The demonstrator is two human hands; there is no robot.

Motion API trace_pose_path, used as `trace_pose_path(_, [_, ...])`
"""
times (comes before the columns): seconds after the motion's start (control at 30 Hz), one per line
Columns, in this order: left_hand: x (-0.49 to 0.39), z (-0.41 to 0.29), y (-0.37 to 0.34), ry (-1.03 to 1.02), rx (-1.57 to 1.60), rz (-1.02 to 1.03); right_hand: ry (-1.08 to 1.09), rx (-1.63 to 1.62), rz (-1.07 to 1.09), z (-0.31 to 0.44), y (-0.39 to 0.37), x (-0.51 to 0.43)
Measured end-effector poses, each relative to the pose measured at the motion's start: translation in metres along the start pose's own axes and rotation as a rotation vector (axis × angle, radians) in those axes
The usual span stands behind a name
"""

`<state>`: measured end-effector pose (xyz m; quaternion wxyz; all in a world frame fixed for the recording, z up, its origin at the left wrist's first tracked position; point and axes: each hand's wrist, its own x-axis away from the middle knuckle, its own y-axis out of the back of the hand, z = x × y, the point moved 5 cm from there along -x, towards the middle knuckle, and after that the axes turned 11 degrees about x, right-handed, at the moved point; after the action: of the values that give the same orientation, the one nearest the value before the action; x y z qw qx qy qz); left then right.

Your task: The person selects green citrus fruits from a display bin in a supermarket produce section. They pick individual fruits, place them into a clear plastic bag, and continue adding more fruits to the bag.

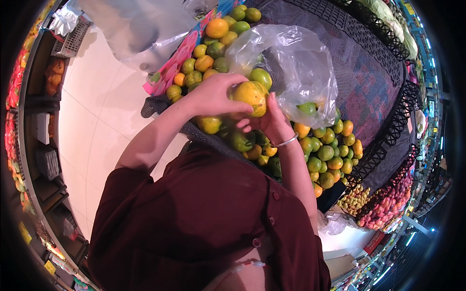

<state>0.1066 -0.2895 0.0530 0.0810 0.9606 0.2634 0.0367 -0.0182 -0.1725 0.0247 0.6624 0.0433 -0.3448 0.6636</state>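
Observation:
Between both hands is a yellow-green citrus fruit (251, 97) with dark specks on its skin. My left hand (214, 92) grips it from the left, thumb across its front. My right hand (271, 122), with a bracelet (285, 140) at the wrist, holds it from the right and below, its fingers partly hidden. A greener citrus fruit (260, 78) lies just beyond it. A clear plastic bag (309, 69) spreads open behind the hands, over part of the display. Loose green and orange citrus fruits (325, 152) are heaped to both sides of the hands.
Black mesh cloth (360, 91) covers the stand beyond the bag, bordered by black plastic lattice (382, 134). Pinkish-red fruits (386, 203) are piled at right. Dark shelving (45, 127) lines the left beyond a tiled floor (94, 120). A plastic crate (72, 38) stands at upper left.

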Motion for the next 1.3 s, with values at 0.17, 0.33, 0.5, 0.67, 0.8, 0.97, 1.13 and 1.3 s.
trace_pose_path(0.17, [-0.002,0.001,0.000,0.041,0.044,0.012,0.095,0.151,-0.168,0.015,-0.004,0.007])
trace_pose_path(0.33, [-0.001,0.004,-0.003,0.099,0.249,0.088,0.063,0.073,-0.113,0.013,-0.001,0.003])
trace_pose_path(0.5, [-0.001,-0.004,-0.003,-0.024,0.189,0.115,0.078,0.069,-0.081,0.010,0.003,0.004])
trace_pose_path(0.67, [-0.001,-0.003,-0.003,0.001,0.244,0.126,0.095,-0.072,0.028,0.013,-0.002,0.004])
trace_pose_path(0.8, [0.000,-0.003,-0.002,-0.005,0.251,0.126,0.102,0.044,-0.051,0.015,-0.002,0.009])
trace_pose_path(0.97, [0.000,-0.004,-0.003,-0.053,0.226,0.106,0.149,0.105,-0.102,0.018,-0.005,0.010])
trace_pose_path(1.13, [0.000,-0.003,-0.002,-0.044,0.230,0.111,0.124,0.222,-0.101,0.019,-0.003,0.010])
trace_pose_path(1.3, [0.000,-0.005,-0.003,-0.087,0.203,0.098,0.171,0.088,-0.108,0.016,-0.003,0.008])
